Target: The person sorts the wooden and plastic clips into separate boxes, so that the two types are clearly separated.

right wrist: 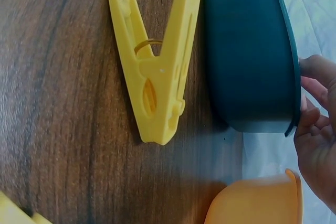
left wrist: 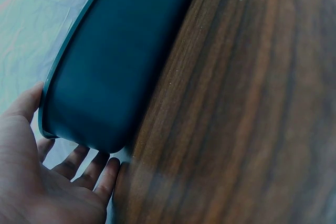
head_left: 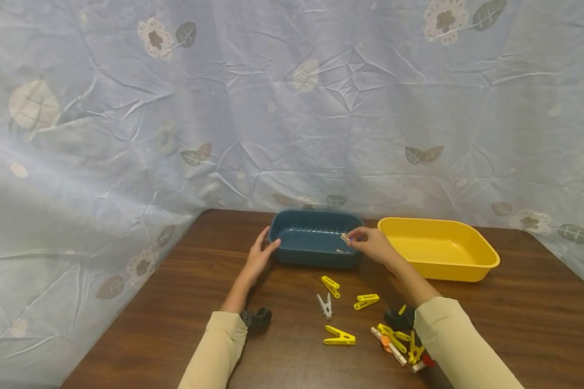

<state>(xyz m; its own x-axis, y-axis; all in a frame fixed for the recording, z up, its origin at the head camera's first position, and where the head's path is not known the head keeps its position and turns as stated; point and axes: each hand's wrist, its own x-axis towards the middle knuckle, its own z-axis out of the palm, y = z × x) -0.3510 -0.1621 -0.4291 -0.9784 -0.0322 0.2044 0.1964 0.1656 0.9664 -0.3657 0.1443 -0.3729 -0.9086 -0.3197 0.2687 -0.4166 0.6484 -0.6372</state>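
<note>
We see a small pale clothespin (head_left: 344,237), a touch of purple beside it, pinched between the thumb and fingers of the right hand (head_left: 373,247), over the interior of the dark blue tub (head_left: 316,258) at its right end. Its finer detail is too small for us to read. The left hand (head_left: 258,259) lies loosely open at the tub's left end, thumb at the rim and spread fingers along the outer wall. The tub is oblong, smooth-sided and round-cornered, with a thin lip; a pale scrap (head_left: 340,250) lies inside. Beside it we note a yellow tub (head_left: 448,272) of similar form, glossy within. Nearer us lie V-shaped yellow clothespins (head_left: 345,339) of plastic, with holed handle ends and a curved spring, and a grey clothespin (head_left: 328,311). A wooden clothespin (head_left: 397,354) bearing an orange disc (head_left: 386,340) rests in a cluster by the right forearm. The tabletop (head_left: 175,324) shows streaked brown wood grain; behind hangs a creased, leaf-printed sheet (head_left: 272,108).
</note>
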